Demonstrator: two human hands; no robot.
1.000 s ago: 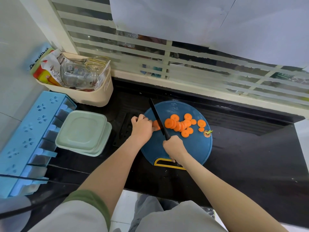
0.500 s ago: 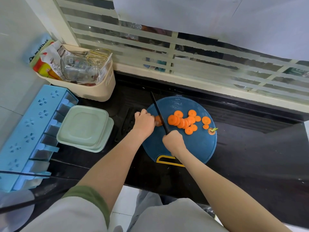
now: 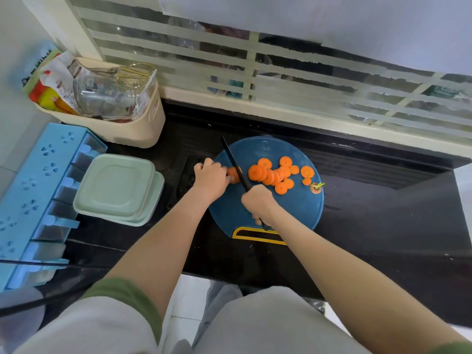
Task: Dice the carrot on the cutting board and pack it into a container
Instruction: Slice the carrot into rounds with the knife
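- The black counter holds everything, and nothing on it has moved in the last second.
- The stack of green containers sits to the left of the board with its lids on. No carrot is in it yet.
- The blue cutting board stays in the same place in the middle.
- The left hand stays on the left edge of the board, fingers curled over the last bit of carrot to hold it down.
- The right hand keeps its fingers wrapped tight round the knife handle, near the person.
- The pile of carrot rounds lies on the right half of the board, looking about the same as before.
- The black knife has stayed at the stub and is pressing down into it.
- The carrot stub is short now, so the slicing is probably almost done.
- The rounds are not small cubes yet, so the dicing likely comes next, then the packing.
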